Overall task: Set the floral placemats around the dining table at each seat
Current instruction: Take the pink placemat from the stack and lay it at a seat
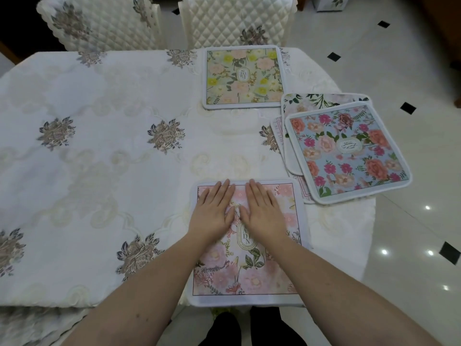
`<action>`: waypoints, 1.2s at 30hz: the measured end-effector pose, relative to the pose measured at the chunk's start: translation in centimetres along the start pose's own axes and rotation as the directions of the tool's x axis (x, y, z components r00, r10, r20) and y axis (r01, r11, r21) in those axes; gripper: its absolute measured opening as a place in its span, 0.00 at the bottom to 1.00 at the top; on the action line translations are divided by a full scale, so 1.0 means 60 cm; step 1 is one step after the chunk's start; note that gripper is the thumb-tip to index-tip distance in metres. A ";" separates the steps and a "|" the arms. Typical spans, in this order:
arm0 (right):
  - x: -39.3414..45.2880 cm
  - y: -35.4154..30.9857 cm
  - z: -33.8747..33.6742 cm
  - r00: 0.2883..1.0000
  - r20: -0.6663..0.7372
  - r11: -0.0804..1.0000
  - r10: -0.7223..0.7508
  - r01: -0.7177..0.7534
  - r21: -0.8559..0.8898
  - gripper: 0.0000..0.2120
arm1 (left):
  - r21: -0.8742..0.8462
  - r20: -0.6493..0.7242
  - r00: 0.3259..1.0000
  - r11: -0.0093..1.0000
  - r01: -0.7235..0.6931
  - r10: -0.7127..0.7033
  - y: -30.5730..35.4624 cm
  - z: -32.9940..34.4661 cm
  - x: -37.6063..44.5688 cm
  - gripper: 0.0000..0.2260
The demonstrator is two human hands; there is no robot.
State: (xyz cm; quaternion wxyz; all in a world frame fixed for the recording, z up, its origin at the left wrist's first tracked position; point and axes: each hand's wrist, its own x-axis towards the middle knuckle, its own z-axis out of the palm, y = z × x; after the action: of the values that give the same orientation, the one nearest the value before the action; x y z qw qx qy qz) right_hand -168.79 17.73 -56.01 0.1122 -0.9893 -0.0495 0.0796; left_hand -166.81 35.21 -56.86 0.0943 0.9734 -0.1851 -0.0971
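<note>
Your left hand (213, 208) and right hand (262, 208) both lie flat, fingers straight and gripping nothing, pressing side by side on the far half of the pale pink square fabric placemat (245, 268) at the near edge of the white embroidered tablecloth (99, 146), so you seem to be smoothing this seat's mat into place. Straight beyond your fingertips the yellow-and-peach floral placemat (243, 77) already sits before a cream quilted chair (237, 20). To the right of your right hand waits an untidy stack topped by the blue placemat with pink and coral flowers (348, 151), holding perhaps three more beneath; next you'd lift one off and carry it to a bare seat.
</note>
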 end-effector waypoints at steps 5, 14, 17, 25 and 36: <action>-0.022 0.054 -0.011 0.993 -0.021 0.994 0.114 -0.114 -0.002 0.32 | 0.012 -0.013 0.997 0.997 0.073 -0.073 -0.030 -0.006 -0.017 0.29; -0.053 0.090 -0.021 0.985 -0.029 0.985 0.173 -0.173 -0.023 0.33 | 0.091 0.052 0.992 0.989 0.114 -0.119 -0.084 -0.040 -0.051 0.34; -0.066 0.072 -0.024 0.981 -0.042 0.982 0.191 -0.191 0.011 0.35 | 0.051 -0.002 0.991 0.990 0.134 -0.134 -0.058 -0.049 -0.059 0.33; -0.161 -0.040 0.024 0.997 -0.064 0.997 0.042 -0.037 0.072 0.28 | -0.069 -0.113 0.991 0.995 0.070 -0.077 0.080 0.012 -0.149 0.25; -0.220 -0.038 0.050 0.999 -0.005 0.999 0.032 -0.032 -0.042 0.29 | -0.055 -0.029 0.999 0.998 0.025 -0.026 0.083 0.049 -0.213 0.26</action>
State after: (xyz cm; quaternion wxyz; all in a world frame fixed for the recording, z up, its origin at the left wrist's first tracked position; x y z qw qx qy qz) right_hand -182.45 19.05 -56.45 0.0903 -0.9922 -0.0352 0.0783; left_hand -180.84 35.07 -56.66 0.1222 0.9741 -0.1685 -0.0888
